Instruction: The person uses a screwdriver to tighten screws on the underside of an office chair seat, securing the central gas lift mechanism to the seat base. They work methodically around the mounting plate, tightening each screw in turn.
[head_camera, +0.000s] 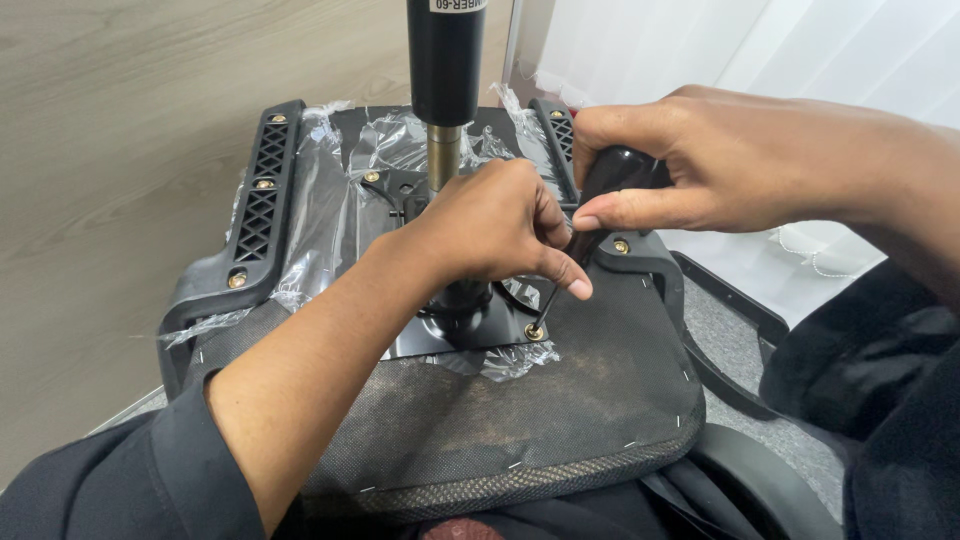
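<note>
Head view: upturned chair seat (520, 420) on wooden floor (120, 120).

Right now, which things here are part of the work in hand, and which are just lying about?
In use:
right hand
screwdriver
left hand
screw
metal plate
chair seat

Lying about:
plastic wrap
curtain
wall panel

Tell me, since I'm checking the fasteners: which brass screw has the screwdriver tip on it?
The brass screw at the metal plate's near right corner, just under the left hand. The others, on the black armrest brackets, sit untouched.
</note>
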